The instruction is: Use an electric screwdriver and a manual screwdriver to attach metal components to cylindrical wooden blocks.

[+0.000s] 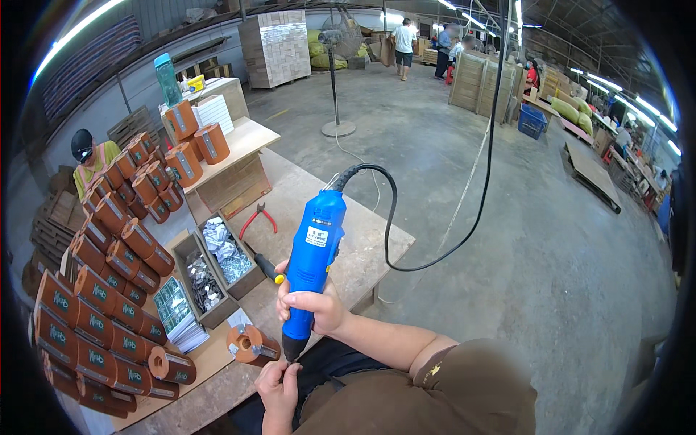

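My right hand [313, 301] is wrapped round the lower body of a blue electric screwdriver [316, 250], which points down toward me. Its black cable [395, 210] loops off the top end. At the driver's black nose my left hand [279, 391] has thumb and fingers pinched together; whatever sits between them is too small to make out. Beside that hand stands a brown cylinder [251, 344] with a hole in its top and metal pieces on its rim. A screwdriver with a black and yellow handle [268, 268] and red-handled pliers [258, 222] lie on the table [348, 243].
Two wooden trays of small metal parts [203, 279] [230, 250] stand left of the driver. A green box of parts [172, 303] is beside them. Stacked brown cylinders [94, 330] fill the left side. A stand fan [333, 80] rises beyond the table; several people work farther off.
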Demonstrator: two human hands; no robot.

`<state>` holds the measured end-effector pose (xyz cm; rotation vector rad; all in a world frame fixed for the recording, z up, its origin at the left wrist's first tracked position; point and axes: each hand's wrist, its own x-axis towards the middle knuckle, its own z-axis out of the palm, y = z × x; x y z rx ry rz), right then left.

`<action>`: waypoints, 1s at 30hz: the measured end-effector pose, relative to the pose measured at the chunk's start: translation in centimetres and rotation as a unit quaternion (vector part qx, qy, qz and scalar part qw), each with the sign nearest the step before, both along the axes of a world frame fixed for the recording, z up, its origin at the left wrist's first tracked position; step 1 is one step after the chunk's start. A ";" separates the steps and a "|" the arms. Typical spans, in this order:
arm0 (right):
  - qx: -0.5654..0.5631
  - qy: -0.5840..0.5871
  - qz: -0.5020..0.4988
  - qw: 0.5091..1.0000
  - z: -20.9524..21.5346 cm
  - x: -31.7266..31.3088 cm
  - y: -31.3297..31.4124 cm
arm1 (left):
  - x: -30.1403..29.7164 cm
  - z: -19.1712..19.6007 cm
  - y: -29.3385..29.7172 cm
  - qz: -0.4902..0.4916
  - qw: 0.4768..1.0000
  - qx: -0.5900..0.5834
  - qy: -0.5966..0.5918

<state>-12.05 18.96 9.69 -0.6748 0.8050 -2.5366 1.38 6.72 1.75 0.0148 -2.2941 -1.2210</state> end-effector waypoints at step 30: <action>0.008 -0.317 -0.048 0.947 -9.4 -9.4 0.2 | -2.0 1.9 -4.5 0.142 0.954 -0.264 0.014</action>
